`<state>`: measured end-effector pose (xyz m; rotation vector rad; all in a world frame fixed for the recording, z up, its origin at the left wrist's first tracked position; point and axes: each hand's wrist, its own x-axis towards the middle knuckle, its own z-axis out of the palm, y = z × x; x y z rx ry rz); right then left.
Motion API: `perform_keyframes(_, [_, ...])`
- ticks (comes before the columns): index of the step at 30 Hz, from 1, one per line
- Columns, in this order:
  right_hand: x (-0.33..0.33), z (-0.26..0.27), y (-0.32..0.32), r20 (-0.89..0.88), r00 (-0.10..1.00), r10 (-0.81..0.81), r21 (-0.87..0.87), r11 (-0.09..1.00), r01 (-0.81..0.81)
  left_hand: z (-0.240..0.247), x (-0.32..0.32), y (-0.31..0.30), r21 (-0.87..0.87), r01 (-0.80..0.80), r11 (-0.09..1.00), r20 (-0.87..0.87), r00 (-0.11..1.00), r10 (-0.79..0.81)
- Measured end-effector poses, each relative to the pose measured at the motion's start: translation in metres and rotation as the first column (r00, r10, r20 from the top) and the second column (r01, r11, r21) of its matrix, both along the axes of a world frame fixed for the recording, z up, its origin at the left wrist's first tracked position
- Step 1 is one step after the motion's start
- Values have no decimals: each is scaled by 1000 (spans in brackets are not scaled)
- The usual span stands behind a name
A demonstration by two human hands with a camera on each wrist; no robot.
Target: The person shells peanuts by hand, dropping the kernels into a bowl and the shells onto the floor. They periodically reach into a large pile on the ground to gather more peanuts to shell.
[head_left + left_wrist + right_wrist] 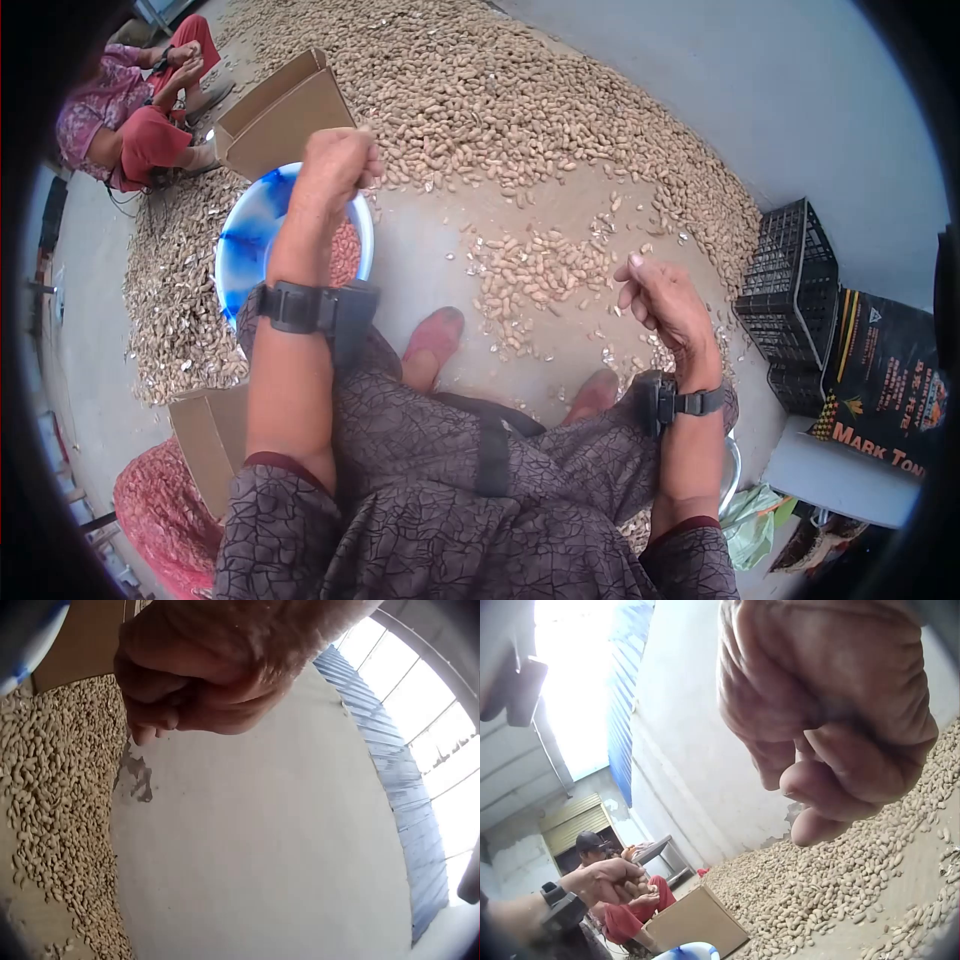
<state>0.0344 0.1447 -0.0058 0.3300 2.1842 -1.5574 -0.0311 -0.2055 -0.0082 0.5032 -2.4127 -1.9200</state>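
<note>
Seen from the lap: left hand (340, 165) up at eleven o'clock, fingers curled; can't tell what's inside. Basin (242, 240) at ten, red kernels (345, 250) in it, beside the knee, probably for easy reach. Right hand (672, 305) at two, fingers bent in, contents hidden. Peanuts (500, 90) heap at twelve, likely piled wallward to free foot room.

Basin (243, 245) partly hidden, printed bag (885, 370) cut off
</note>
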Motion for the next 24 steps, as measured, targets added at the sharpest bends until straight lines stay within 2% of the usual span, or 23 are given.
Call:
perform_keyframes(1, [0, -1, -1, 6, 1000, -6, -5, 1000, 6, -4, -1, -15, -297, -88, 951, 33, 994, 102])
perform_keyframes(2, [-1, -2, -1, -13, 1000, 8, -4, 1000, -8, -8, 0, -27, -565, -151, 811, 33, 978, 206])
perform_keyframes(3, [-1, -2, -2, -32, 999, 24, 2, 1000, -24, -19, 5, -38, -564, -145, 813, 40, 979, 202])
perform_keyframes(4, [-1, 2, -6, -46, 998, 38, 24, 999, -37, -30, 12, -45, -783, -108, 613, 28, 978, 209])
perform_keyframes(5, [-1, 2, -8, -42, 998, 36, 28, 999, -35, -41, 17, -49, -932, -63, 358, 15, 977, 211])
perform_keyframes(8, [-2, 2, -14, -67, 998, -2, 16, 1000, 4, -36, 28, -35, -938, -60, 342, -10, 989, 146])
perform_keyframes(9, [-2, 2, -16, -54, 999, -5, -56, 998, 2, -30, 29, -24, -937, -63, 344, -16, 990, 137])
perform_keyframes(10, [-2, 3, -17, -46, 999, -7, -126, 992, 1, -21, 29, -8, -814, 10, 580, -13, 999, -36])
perform_keyframes(11, [-2, 2, -19, -58, 998, -17, -120, 993, 10, -15, 29, 11, -639, 123, 759, -57, 977, -206])
perform_keyframes(13, [-1, -2, -23, 34, 999, -16, -306, 952, 26, -11, 37, 50, -384, 289, 877, -187, 906, -380])
perform_keyframes(14, [-1, -3, -23, 93, 996, -5, -380, 924, 41, -9, 42, 68, -369, 371, 852, -276, 832, -482])
perform_keyframes(15, [0, -4, -25, 82, 997, -15, -375, 926, 45, -7, 46, 86, -363, 450, 816, -361, 739, -569])
perform_keyframes(17, [2, -8, -29, 164, 985, -57, -517, 845, 135, -4, 55, 116, -298, 618, 728, -377, 624, -684])
perform_keyframes(18, [0, -15, -26, 176, 984, -25, -573, 811, 123, -6, 57, 129, -299, 619, 726, -384, 619, -686])
perform_keyframes(19, [1, -13, -29, 171, 985, -30, -570, 812, 124, -12, 58, 141, -307, 646, 699, -441, 554, -706])
perform_keyframes(20, [3, -10, -33, 164, 985, -48, -632, 762, 142, -16, 59, 150, -317, 672, 669, -494, 485, -722])
perform_keyframes(21, [5, -8, -36, 158, 985, -68, -689, 707, 159, -19, 61, 156, -318, 675, 666, -497, 480, -723])
perform_keyframes(23, [6, -8, -35, 160, 985, -70, -685, 710, 162, -23, 62, 166, -481, 646, 592, -404, 436, -804])
perform_keyframes(24, [7, -9, -34, 160, 983, -90, -686, 706, 176, -24, 61, 168, -479, 657, 582, -400, 427, -811])
